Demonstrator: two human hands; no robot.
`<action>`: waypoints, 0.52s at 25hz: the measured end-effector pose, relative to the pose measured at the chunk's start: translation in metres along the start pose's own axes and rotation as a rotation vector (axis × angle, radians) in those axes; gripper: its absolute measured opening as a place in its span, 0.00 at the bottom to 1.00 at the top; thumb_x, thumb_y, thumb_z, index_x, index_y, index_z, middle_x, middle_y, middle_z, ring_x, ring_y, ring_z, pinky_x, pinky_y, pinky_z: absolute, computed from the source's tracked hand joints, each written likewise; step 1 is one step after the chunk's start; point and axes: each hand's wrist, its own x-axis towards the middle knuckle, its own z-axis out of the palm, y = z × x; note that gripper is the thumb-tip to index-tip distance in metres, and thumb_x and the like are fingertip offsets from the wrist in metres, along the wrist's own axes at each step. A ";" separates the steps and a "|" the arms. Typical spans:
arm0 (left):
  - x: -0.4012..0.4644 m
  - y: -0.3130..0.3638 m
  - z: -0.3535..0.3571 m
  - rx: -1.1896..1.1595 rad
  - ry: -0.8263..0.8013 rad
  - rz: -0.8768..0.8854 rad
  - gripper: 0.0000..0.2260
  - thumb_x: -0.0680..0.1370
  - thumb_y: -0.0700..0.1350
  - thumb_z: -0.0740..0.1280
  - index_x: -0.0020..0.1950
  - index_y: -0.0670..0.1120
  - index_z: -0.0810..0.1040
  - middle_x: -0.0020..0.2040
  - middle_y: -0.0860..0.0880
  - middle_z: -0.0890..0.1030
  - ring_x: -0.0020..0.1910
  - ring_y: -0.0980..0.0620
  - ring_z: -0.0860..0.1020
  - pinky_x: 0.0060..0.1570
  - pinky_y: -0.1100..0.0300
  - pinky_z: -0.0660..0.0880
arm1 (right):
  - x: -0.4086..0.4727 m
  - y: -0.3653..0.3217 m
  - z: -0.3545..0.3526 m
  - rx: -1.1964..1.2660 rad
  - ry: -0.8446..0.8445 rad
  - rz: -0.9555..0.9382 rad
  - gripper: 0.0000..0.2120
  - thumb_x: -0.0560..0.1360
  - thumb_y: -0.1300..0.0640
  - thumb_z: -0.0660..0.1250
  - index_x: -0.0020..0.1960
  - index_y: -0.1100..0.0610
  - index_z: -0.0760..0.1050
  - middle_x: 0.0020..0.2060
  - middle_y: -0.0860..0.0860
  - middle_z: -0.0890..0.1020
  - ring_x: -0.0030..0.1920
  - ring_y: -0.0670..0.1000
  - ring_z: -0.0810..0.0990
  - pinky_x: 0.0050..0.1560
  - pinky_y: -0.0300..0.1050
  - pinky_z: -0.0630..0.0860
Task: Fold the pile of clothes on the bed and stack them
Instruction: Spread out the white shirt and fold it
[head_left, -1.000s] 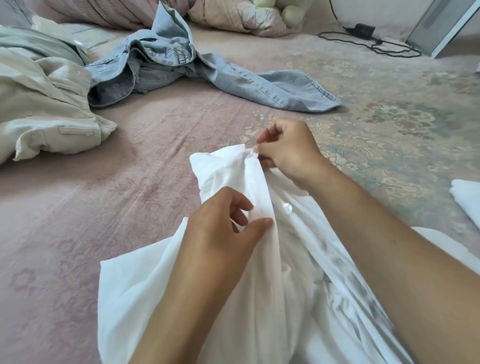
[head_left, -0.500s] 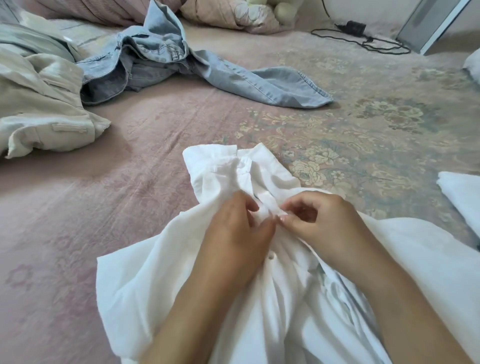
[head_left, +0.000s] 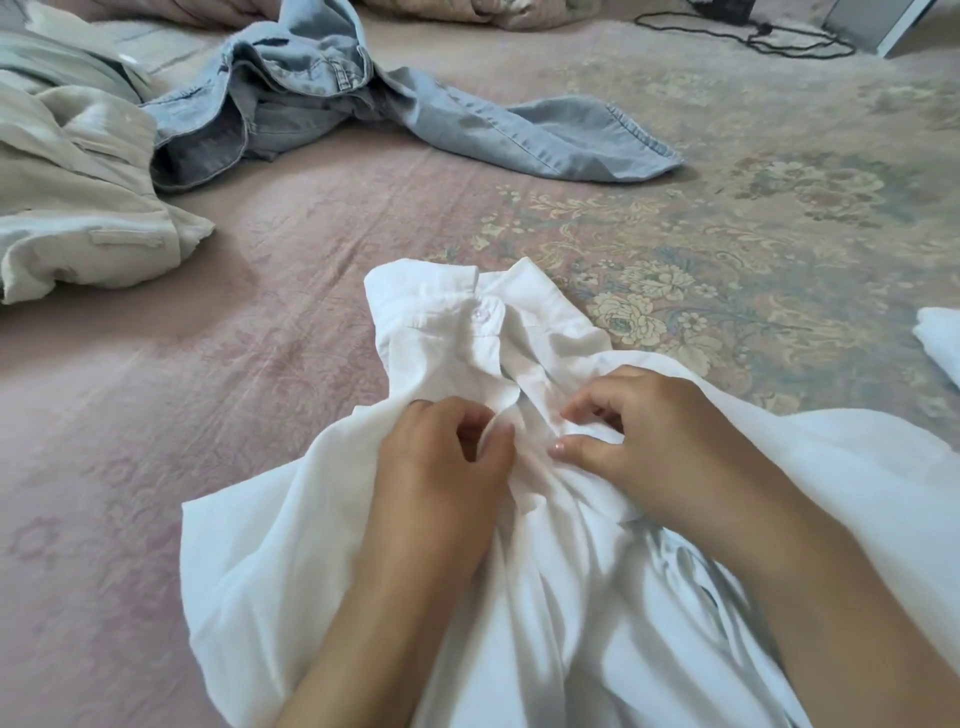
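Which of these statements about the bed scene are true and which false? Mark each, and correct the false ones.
1. Both hands are on the white shirt. True: the left hand and the right hand pinch its front below the collar.
2. The denim garment is neatly folded. False: it lies spread and rumpled at the far side of the bed.
3. The top button of the white shirt is fastened. True.
4. The beige garment lies on the person's right. False: it lies far left.
5. A black cable lies at the far right. True.
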 end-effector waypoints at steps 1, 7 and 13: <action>0.000 0.000 -0.001 -0.012 0.010 -0.011 0.05 0.76 0.48 0.68 0.42 0.52 0.82 0.40 0.54 0.80 0.42 0.63 0.76 0.41 0.75 0.68 | 0.000 0.000 0.001 -0.015 0.036 -0.022 0.06 0.72 0.54 0.72 0.46 0.54 0.79 0.40 0.45 0.73 0.40 0.44 0.72 0.40 0.37 0.65; 0.002 0.003 -0.010 -0.424 0.003 -0.214 0.08 0.76 0.46 0.69 0.38 0.48 0.85 0.36 0.48 0.84 0.40 0.47 0.82 0.48 0.51 0.79 | -0.002 -0.002 0.001 -0.057 0.097 -0.046 0.06 0.75 0.55 0.67 0.44 0.58 0.77 0.42 0.50 0.75 0.43 0.50 0.73 0.45 0.44 0.67; 0.002 0.014 -0.016 -0.832 -0.125 -0.392 0.10 0.75 0.40 0.69 0.33 0.43 0.84 0.38 0.38 0.83 0.36 0.43 0.82 0.49 0.35 0.77 | -0.005 -0.007 0.003 -0.179 0.138 -0.110 0.06 0.73 0.53 0.70 0.47 0.55 0.77 0.46 0.51 0.76 0.48 0.54 0.76 0.44 0.49 0.71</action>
